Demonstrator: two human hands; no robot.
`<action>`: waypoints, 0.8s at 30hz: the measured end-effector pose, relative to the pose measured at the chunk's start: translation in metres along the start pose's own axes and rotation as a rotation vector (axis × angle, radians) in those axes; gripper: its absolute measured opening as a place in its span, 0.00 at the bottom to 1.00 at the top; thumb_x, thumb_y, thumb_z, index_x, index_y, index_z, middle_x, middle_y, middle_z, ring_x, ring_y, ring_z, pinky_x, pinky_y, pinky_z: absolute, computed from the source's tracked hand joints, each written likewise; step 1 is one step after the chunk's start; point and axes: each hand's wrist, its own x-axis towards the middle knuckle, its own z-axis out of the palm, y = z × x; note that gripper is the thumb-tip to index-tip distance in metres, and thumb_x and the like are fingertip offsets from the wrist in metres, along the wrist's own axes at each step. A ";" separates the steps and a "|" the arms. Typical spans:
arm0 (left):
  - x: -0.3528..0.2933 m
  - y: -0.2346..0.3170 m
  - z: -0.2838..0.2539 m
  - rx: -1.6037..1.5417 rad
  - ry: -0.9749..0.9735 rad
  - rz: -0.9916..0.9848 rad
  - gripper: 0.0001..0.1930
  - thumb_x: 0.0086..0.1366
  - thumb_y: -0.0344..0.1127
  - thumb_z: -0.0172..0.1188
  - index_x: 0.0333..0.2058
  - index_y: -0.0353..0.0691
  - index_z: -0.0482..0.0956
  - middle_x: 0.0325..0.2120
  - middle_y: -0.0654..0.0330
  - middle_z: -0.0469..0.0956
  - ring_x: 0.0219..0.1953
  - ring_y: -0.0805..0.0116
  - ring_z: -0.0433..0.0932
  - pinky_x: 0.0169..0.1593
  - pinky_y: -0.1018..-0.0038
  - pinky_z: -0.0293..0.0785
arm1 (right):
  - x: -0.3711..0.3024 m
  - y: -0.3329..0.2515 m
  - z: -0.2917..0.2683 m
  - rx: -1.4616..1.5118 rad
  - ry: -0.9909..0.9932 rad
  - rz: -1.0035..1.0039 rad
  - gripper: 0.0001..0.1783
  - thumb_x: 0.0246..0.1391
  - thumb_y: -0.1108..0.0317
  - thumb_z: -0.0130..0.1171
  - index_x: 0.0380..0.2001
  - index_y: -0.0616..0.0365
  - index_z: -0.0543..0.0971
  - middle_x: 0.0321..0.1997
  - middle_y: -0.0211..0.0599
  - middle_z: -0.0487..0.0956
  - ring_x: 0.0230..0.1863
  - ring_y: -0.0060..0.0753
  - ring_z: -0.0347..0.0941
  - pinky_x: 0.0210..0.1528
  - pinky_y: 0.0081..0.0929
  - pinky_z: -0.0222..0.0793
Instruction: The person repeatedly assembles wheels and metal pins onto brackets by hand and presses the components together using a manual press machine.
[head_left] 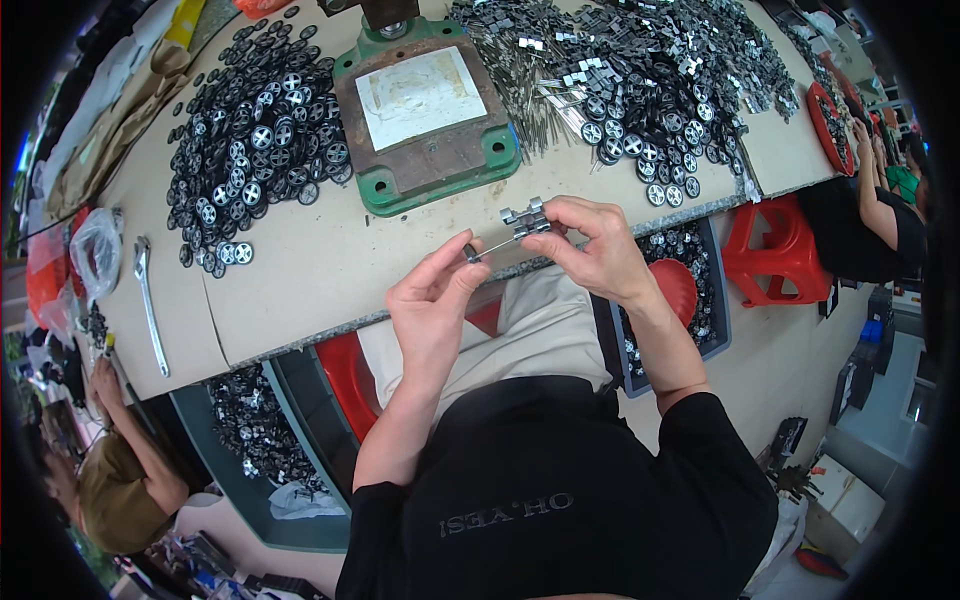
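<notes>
Over the table's near edge, in front of the press base, both of my hands are closed on small parts. Between thumb and fingertips, my left hand (433, 305) pinches a small black wheel (471, 253), seen nearly edge-on. A thin metal axle (496, 247) runs from the wheel toward the other hand. My right hand (603, 250) grips a small silver-and-grey part with knobbed ends (524, 217). The axle's far end meets this part by the right fingertips; whether it passes inside cannot be seen.
Beyond my hands stands a green press base (440, 180) with a white plate (420, 97). Piles of black wheels (255, 150), thin axles (520, 105) and small silver-grey parts (640, 50) cover the table. A wrench (150, 305) lies left. Bins (290, 430) and a red stool (765, 255) stand below; co-workers sit either side.
</notes>
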 end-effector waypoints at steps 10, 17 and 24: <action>-0.006 0.000 0.005 -0.028 -0.008 -0.039 0.17 0.54 0.20 0.58 0.45 0.29 0.72 0.36 0.55 0.77 0.37 0.74 0.76 0.43 0.79 0.73 | 0.002 -0.003 -0.003 -0.058 -0.066 -0.025 0.11 0.42 0.71 0.63 0.29 0.64 0.76 0.19 0.38 0.72 0.18 0.27 0.66 0.21 0.23 0.60; -0.002 -0.006 0.003 -0.130 -0.036 -0.090 0.17 0.55 0.21 0.58 0.45 0.29 0.72 0.37 0.52 0.77 0.38 0.72 0.76 0.44 0.78 0.73 | -0.003 -0.005 0.003 0.172 -0.108 0.156 0.09 0.42 0.73 0.63 0.29 0.65 0.78 0.23 0.35 0.76 0.22 0.21 0.69 0.25 0.18 0.64; 0.003 -0.010 0.000 -0.207 -0.070 -0.168 0.17 0.56 0.23 0.57 0.45 0.28 0.72 0.36 0.51 0.77 0.36 0.67 0.78 0.42 0.76 0.74 | -0.007 0.001 0.003 0.290 -0.026 0.180 0.08 0.45 0.73 0.60 0.31 0.64 0.79 0.25 0.32 0.78 0.25 0.15 0.70 0.27 0.15 0.65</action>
